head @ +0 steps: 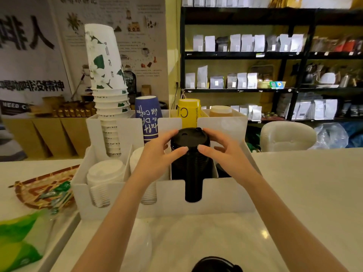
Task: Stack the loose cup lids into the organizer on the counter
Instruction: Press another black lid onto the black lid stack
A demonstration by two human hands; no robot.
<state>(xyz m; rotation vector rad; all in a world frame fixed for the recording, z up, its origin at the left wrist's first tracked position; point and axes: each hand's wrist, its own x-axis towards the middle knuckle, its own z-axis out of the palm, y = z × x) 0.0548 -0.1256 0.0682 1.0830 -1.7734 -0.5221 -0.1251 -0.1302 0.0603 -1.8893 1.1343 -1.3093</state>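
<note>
Black cup lids (189,152) stand stacked in the third front slot of the white organizer (222,195), and both my hands close on the top of that stack. My left hand (157,154) curls around its left side, my right hand (225,152) around its right, each grip pressing the lids between thumb and fingers. White lids (105,173) fill the leftmost slot. Behind, tall paper cups (107,75), a blue cup stack (148,116) and a yellow cup stack (188,112) rise from the rear compartments. More black lids (216,265) lie loose on the pale tabletop (304,183) near me. A woven tray (39,187) sits left.
</note>
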